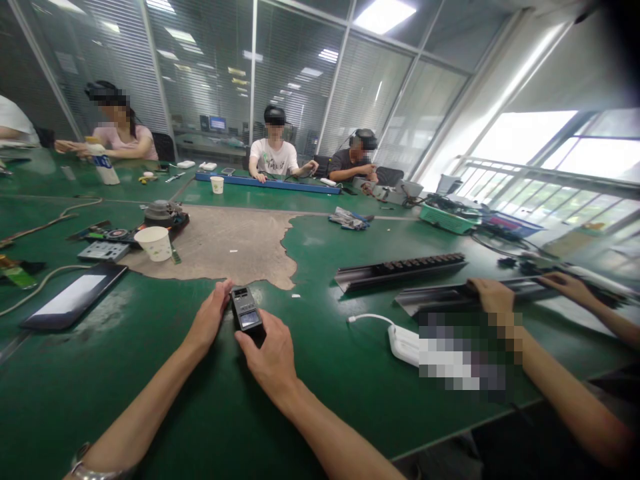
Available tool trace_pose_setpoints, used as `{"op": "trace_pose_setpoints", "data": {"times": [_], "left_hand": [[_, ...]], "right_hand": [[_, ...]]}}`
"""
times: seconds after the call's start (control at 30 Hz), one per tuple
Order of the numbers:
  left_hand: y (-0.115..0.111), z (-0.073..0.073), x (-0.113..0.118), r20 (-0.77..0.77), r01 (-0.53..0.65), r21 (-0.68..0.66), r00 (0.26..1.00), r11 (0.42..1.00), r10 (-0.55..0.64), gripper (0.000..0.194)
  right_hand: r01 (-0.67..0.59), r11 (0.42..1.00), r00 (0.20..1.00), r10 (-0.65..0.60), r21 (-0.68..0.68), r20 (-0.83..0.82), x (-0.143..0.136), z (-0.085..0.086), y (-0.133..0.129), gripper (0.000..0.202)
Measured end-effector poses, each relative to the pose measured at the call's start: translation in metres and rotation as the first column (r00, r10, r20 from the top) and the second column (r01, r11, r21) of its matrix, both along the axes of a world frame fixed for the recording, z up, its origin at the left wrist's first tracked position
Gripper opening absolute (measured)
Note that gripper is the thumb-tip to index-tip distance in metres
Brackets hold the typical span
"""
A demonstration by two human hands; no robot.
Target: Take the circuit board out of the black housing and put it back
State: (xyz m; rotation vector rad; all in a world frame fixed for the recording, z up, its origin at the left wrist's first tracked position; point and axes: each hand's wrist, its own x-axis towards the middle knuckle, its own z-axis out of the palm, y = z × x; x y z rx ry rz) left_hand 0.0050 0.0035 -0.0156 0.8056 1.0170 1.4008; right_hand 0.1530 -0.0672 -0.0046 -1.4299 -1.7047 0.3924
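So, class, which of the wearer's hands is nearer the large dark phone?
Left. The left hand is to the right of the phone; the right hand is farther right, holding a small black device.

Green table (350, 377). Ragged brown sheet (245, 243) on it; white paper cup (154, 245) at sheet's left side, metal-cased part (104, 251) just beside. Dark tablet-like device (75, 297), screen lit white, near left. Far side: white bottle (105, 167), smaller cup (217, 185), long blue bar (270, 183). Right: crumpled grey bundle (349, 218), green basket (443, 219) holding dark cables, metal rail (400, 271), white gadget (403, 343) with short cable. Seated people (275, 155) across, wearing headsets.
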Motion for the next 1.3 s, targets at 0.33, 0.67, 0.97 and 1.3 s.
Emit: {"op": "trace_pose_setpoints", "data": {"times": [0.33, 0.67, 0.97, 1.3], "left_hand": [[0.002, 0.007, -0.004, 0.112, -0.045, -0.044, 0.992, 0.998, 0.049, 0.062], [0.003, 0.005, -0.002, 0.114, -0.043, -0.029, 0.992, 0.999, 0.046, 0.060], [0.005, 0.004, -0.001, 0.081, -0.041, -0.043, 0.996, 0.998, 0.045, 0.060], [0.007, -0.002, -0.002, 0.056, -0.027, -0.026, 0.998, 0.999, 0.029, 0.060]], "right_hand": [[-0.057, 0.993, 0.982, 0.074, 0.101, -0.176, 0.012, 0.043, 0.000, 0.038], [0.112, 0.993, 0.994, -0.111, 0.032, -0.015, 0.066, 0.013, 0.009, 0.037], [0.118, 0.993, 0.989, -0.118, 0.002, 0.086, 0.069, -0.010, 0.009, 0.048], [0.125, 0.992, 0.990, -0.125, -0.004, 0.069, 0.069, -0.006, 0.007, 0.039]]}}
